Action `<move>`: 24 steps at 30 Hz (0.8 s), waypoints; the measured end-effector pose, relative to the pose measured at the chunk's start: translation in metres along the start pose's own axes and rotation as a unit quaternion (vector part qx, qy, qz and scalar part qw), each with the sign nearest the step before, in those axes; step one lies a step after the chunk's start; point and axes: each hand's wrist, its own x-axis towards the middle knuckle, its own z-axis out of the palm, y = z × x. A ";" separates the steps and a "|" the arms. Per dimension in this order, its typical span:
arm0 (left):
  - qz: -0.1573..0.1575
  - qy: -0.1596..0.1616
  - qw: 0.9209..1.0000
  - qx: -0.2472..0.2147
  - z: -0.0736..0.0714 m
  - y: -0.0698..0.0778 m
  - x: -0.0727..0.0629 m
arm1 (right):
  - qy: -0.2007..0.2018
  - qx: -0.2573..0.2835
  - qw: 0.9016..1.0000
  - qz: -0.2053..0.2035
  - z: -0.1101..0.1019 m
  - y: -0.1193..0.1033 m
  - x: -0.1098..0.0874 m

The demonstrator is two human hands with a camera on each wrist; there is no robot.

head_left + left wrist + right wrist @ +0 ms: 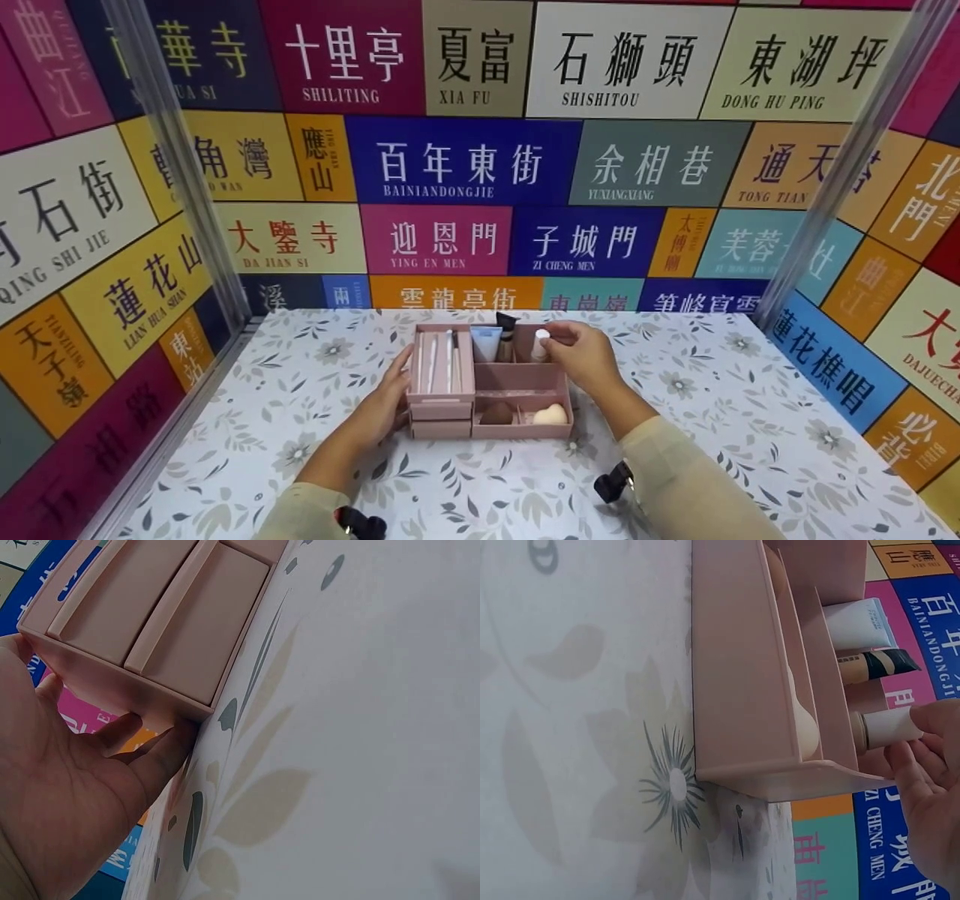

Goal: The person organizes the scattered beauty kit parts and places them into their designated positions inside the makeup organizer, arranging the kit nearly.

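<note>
A pink desktop organizer (523,431) stands on the table, with two drawers (199,622) at its front left. My left hand (381,405) rests its fingers against the organizer's left side. At the back right compartment, my right hand (589,358) pinches the white cap of a small bottle (889,727); the bottle's lower end is hidden behind the compartment wall. Beside it stand a dark-capped tube (877,666) with a tan body and a pale blue tube (487,343). Slim makeup brushes (449,360) fill the left compartment.
In the front compartments sit a brown makeup sponge (496,414) and a cream makeup sponge (551,415). A floral cloth (300,375) covers the table (517,495). Panels with colourful lettering (465,161) rise behind it, and clear corner posts (814,172) stand at both sides.
</note>
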 end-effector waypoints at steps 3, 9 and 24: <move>0.000 0.000 1.000 0.000 0.001 0.000 0.000 | 0.019 0.026 0.999 -0.008 -0.002 0.000 0.001; -0.010 0.002 1.000 0.007 0.002 0.002 0.001 | 0.037 0.070 0.997 -0.012 -0.010 -0.001 -0.003; 0.004 -0.007 1.000 0.003 0.000 0.001 -0.002 | 0.057 0.191 0.980 0.013 -0.032 -0.002 -0.030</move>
